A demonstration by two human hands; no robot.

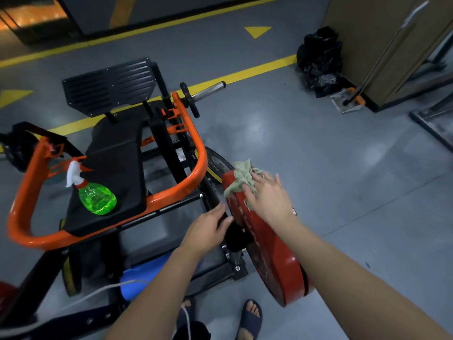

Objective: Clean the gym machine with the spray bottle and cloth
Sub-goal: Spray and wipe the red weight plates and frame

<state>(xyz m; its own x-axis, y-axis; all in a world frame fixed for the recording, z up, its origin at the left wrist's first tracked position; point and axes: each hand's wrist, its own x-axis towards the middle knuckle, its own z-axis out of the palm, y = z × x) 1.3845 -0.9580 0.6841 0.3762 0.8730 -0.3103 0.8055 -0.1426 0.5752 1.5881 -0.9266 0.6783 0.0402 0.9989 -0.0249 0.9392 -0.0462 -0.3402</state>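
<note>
The gym machine has an orange frame (pixel 193 143) and a black seat pad (pixel 115 153). A red weight plate (pixel 272 253) is loaded on its right side. My right hand (pixel 267 195) presses a crumpled green-grey cloth (pixel 241 177) flat against the plate's upper rim, fingers spread. My left hand (pixel 208 229) grips the black bar beside the plate's hub. The green spray bottle (pixel 96 195) with a white trigger stands upright on the seat pad, apart from both hands.
A black footplate (pixel 110 87) rises at the machine's far end beside a chrome plate peg (pixel 210 90). A black rubbish bag (pixel 321 60) and a dustpan (pixel 345 104) lie at the back right. My sandalled feet (pixel 250 317) stand below. A blue roll (pixel 147 273) lies under the frame.
</note>
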